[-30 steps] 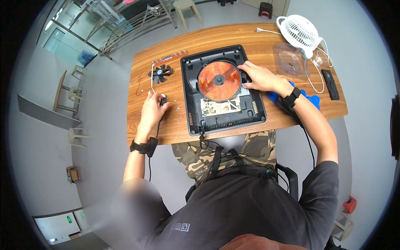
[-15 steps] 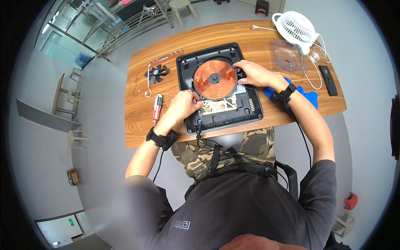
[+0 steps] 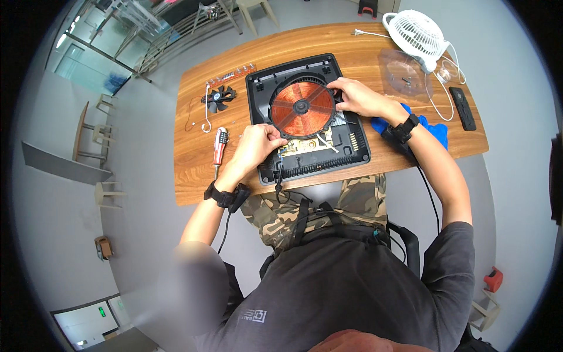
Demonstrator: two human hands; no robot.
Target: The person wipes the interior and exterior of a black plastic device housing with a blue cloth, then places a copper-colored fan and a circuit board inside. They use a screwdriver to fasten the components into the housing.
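Observation:
The round copper induction coil sits in the open black cooker housing in front of me. My left hand pinches the coil's near-left rim, thumb and fingertips together beside the pale circuit board. At the far-right rim, my right hand has its thumb and fingers closed around the coil's edge. Part of the board is hidden under the coil. A dark cord leaves the housing's near edge.
Left of the housing lie a screwdriver, a small black fan and an orange strip with knobs. To the right are a blue cloth-like item, a clear tray, a black strip and a white fan.
The table and housing sit slightly higher in view. My left fingertips have shifted a little along the coil's near-left rim. The coil's dark spokes show more clearly; my right hand keeps its place.

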